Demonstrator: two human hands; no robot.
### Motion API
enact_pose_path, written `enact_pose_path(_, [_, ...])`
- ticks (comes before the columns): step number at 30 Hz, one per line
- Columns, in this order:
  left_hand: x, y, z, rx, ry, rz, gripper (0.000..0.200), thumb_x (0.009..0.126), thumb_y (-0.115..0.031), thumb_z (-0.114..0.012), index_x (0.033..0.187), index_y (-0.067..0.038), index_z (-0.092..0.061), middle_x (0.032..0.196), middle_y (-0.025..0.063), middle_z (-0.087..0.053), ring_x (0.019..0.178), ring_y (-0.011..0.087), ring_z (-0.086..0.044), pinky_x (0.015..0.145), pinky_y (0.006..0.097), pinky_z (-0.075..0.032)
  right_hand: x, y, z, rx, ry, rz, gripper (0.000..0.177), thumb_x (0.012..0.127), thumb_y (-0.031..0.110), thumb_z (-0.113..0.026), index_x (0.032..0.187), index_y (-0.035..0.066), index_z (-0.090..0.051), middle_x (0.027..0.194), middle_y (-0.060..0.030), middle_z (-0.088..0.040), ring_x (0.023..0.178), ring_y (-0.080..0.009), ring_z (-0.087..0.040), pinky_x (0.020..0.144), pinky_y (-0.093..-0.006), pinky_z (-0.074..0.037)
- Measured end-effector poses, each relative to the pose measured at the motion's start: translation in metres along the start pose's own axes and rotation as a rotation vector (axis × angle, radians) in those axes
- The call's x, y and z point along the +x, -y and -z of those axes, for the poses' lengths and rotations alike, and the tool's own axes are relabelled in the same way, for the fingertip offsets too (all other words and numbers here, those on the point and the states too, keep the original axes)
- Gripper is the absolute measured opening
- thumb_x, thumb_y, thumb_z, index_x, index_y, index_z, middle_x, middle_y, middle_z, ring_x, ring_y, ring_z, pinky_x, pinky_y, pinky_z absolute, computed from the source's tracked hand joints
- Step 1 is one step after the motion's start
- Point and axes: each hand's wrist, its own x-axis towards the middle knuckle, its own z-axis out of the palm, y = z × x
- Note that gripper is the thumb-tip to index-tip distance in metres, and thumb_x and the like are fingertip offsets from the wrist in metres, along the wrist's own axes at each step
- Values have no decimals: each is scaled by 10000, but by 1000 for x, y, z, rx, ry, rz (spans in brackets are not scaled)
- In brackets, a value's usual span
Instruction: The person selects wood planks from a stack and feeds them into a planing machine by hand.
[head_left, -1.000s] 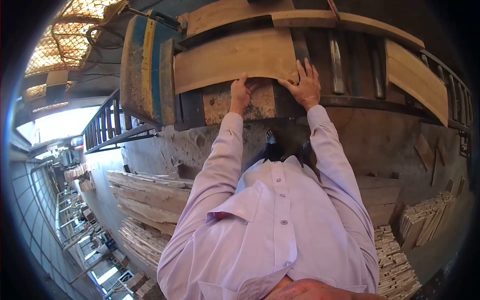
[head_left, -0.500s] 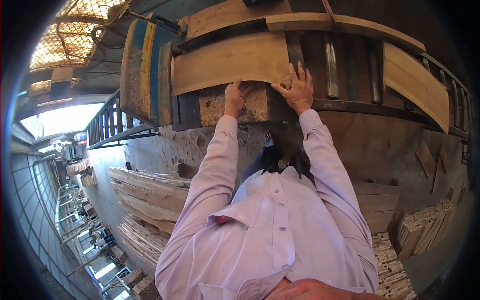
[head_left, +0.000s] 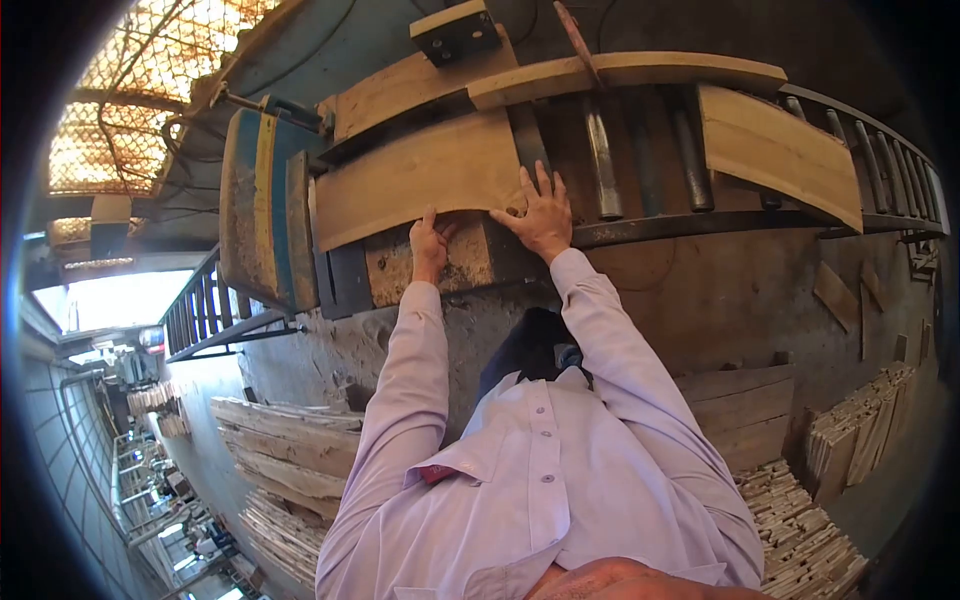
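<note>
A wide wooden board lies flat on the machine bed, its left end against the blue and yellow machine housing. My left hand is at the board's near edge, thumb over the top and the other fingers curled at the edge, partly hidden. At the near right corner, my right hand rests with fingers spread and thumb stretched towards a dark knot in the wood. Sawdust covers the block below the near edge.
Metal rollers run rightward, with another board lying across them. A long plank spans the far side. Stacked planks stand behind me at left, and more stacked timber at right.
The whole view has shifted, so the bench and both hands appear further left and lower. Relative to the board, my hands hold the same places.
</note>
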Motion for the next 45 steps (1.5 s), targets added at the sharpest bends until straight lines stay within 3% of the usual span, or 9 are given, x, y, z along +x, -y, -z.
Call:
enact_pose_path(4, [-7, -6, -6, 20, 45, -12, 418, 1012, -297, -606, 1253, 41, -565, 1214, 150, -664, 1083, 311, -670, 942, 476, -560, -2, -1, 0, 18, 9, -7, 983, 734, 703, -703, 1525, 190, -425, 1630, -77, -276, 1472, -408, -247, 1169, -533, -302])
enact_pose_path(25, [-15, -13, -16, 16, 25, -1, 389, 1026, -283, -581, 1268, 21, -562, 1249, 155, -651, 1103, 307, -664, 945, 461, -550, 0, 2, 6, 5, 47, -22, 979, 747, 710, -693, 1534, 198, -416, 1638, -62, -259, 1488, -389, -221, 1184, -524, -285])
enact_pose_path(28, [-12, -9, -14, 24, 24, -52, 360, 1019, -293, -594, 1194, 22, -605, 1151, 153, -697, 1004, 292, -704, 869, 435, -583, 0, 2, 5, 0, 45, -18, 976, 744, 709, -696, 1532, 203, -420, 1636, -60, -263, 1487, -391, -223, 1184, -525, -286])
enact_pose_path(34, [-10, -8, -10, 25, 32, -51, 364, 1020, -301, -593, 1199, 16, -611, 1143, 154, -701, 1020, 296, -701, 866, 436, -587, -1, 4, 5, 1, 35, -18, 977, 738, 702, -706, 1533, 210, -420, 1629, -63, -275, 1477, -400, -241, 1179, -524, -295])
enact_pose_path(37, [-14, -12, -12, -5, 64, -10, 379, 1029, -304, -576, 1242, 9, -598, 1194, 150, -685, 1100, 302, -667, 944, 457, -548, -1, 4, 4, -9, 29, -17, 973, 738, 698, -707, 1529, 205, -427, 1625, -69, -286, 1468, -405, -262, 1178, -521, -299])
enact_pose_path(45, [-8, -7, -6, -5, 27, -3, 352, 1027, -302, -582, 1217, -8, -618, 1147, 133, -703, 1026, 274, -697, 895, 432, -572, -1, 9, 3, -37, 0, 0, 949, 751, 685, -700, 1516, 187, -445, 1611, -87, -319, 1452, -412, -292, 1175, -505, -310])
